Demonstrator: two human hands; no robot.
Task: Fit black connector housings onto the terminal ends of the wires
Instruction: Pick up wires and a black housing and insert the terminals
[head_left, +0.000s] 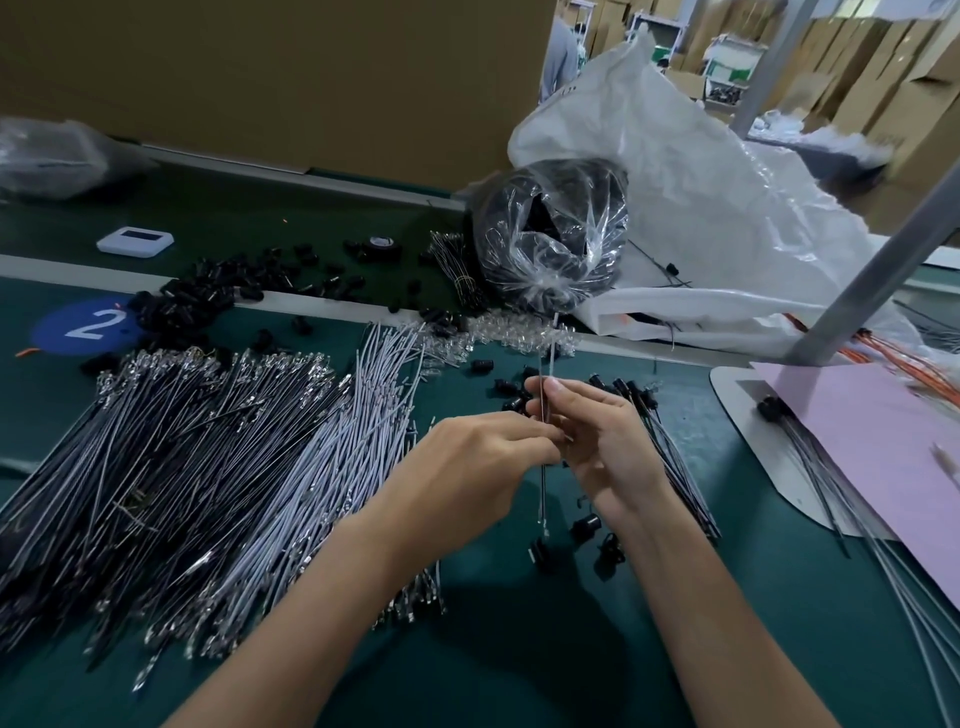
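L hand (483, 457) and R hand (597, 436) meet over the green table (519, 649). Both pinch one thin wire (542, 488), which stands upright btw. them (its lower end hangs free). Loose black housings (586, 526) lie just below, and the big wire pile (208, 467) is at left.

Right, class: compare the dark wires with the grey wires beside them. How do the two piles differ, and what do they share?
Colour: the dark wires are near-black, the grey wires pale. Spread: the dark wires form a broad fan, the grey wires a narrower band. Both lie loose on the green mat, with metal terminals at their ends.
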